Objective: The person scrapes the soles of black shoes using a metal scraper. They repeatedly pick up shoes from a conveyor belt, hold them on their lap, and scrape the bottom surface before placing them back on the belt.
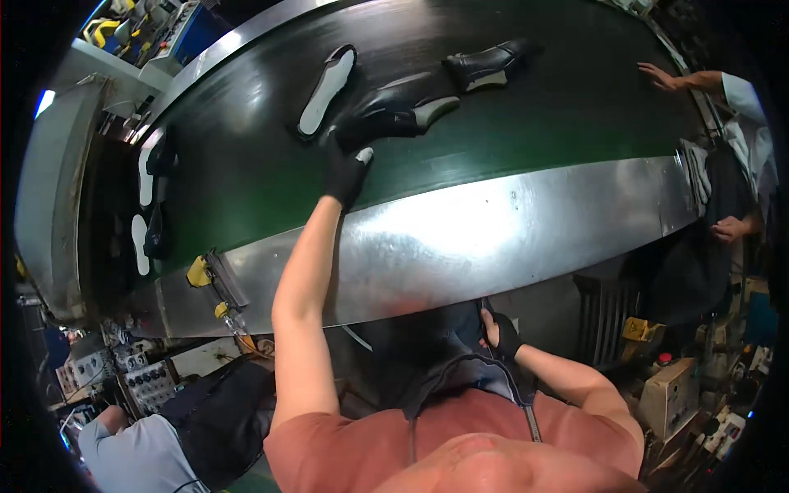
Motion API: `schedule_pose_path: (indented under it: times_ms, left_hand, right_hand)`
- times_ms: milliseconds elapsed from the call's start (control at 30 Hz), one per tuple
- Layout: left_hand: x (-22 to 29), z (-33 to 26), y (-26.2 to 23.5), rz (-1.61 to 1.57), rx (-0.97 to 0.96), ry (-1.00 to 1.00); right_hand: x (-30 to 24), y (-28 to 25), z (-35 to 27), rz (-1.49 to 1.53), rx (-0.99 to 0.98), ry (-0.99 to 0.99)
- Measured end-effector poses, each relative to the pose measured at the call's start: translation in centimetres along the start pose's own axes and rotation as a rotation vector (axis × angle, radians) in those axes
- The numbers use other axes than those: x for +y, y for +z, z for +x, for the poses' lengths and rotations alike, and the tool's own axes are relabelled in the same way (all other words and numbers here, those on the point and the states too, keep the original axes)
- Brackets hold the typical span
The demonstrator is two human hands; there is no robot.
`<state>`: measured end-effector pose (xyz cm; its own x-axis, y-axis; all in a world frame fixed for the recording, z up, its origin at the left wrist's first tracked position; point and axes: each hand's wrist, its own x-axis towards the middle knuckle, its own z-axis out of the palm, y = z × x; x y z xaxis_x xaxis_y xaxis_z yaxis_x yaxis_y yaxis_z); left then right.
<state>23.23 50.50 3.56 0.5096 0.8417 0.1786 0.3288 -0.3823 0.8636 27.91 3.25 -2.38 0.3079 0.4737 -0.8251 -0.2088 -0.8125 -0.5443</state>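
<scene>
- Left hand (347,174) beside a black shoe (382,122) on the green belt (222,214) — cannot tell its grip
- Right hand (502,333) below the metal ledge (575,209) — grip unclear
- Yellow box (643,330): marking unreadable

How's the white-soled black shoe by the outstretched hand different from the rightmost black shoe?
The white-soled black shoe shows white along its length; the rightmost black shoe shows a short pale patch. The first slants steeply; the second lies more sideways. Both lie on the green surface.
</scene>
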Motion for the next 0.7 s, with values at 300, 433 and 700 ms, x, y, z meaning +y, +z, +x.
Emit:
schedule_pose_path:
  times_ms: [300,433,700]
  left_hand:
    - [7.1,-1.9,-0.6,0.713,0.01,1.036]
    - [8.0,-3.8,2.6,0.461,-0.837,0.243]
    - [11.3,-8.9,12.8,0.086,-0.424,0.134]
  right_hand:
    - [1.2,0.3,-1.0,0.016,0.029,-0.022]
    - [1.5,-0.2,-1.2,0.067,0.061,-0.01]
    - [1.3,0.2,-1.6,-0.069,-0.025,-0.046]
